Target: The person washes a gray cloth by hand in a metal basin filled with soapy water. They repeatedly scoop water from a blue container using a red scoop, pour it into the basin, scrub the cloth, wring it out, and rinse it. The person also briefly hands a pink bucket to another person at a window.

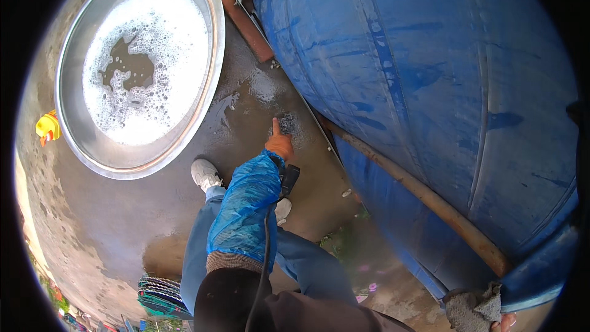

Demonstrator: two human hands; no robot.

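My left hand (279, 145) is in the middle of the view, above wet concrete ground, with its index finger stretched out and nothing held. A blue plastic sleeve cover (244, 207) wraps that forearm. By the wrist is a black device (289, 180), and a cable runs along the arm. At the lower right edge, my right hand (506, 321) shows only in part, its fingers on a grey cloth (474, 306). The cloth is close to a large blue plastic drum (424, 69), whose surface has darker wet streaks. How the hidden fingers hold the cloth is not visible.
A wide metal basin (133, 159) of foamy water stands at upper left, a yellow bottle (48, 127) beside it. A rusty pipe (424, 198) runs along the drum, near a reddish metal frame (249, 30). Green coiled netting (161, 297) lies by my legs.
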